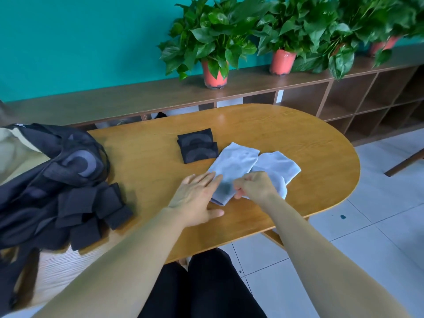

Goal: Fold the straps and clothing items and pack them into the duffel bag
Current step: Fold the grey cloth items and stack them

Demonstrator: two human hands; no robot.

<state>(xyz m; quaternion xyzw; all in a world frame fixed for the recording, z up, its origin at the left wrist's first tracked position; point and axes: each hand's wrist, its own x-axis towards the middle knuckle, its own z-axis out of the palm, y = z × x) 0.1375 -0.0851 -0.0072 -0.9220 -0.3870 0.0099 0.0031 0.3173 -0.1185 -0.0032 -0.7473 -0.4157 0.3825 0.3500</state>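
Observation:
Two pale blue socks (236, 164) lie side by side on the wooden table (286, 138), the right one (278, 167) partly under my right hand. My left hand (197, 198) lies flat with straight fingers on the near end of the left sock. My right hand (252, 184) is curled and pinches the near edge of the blue fabric. Behind them sits a folded black pair of socks (197, 145). At the left, the black duffel bag (59, 166) slumps over the table edge, with several folded black straps (91, 207) piled against it.
A long low wooden shelf (344, 99) runs behind the table, carrying three potted plants in red pots (214, 75). White tiled floor (378, 226) lies to the right. My knees in black trousers (202, 290) are under the near table edge.

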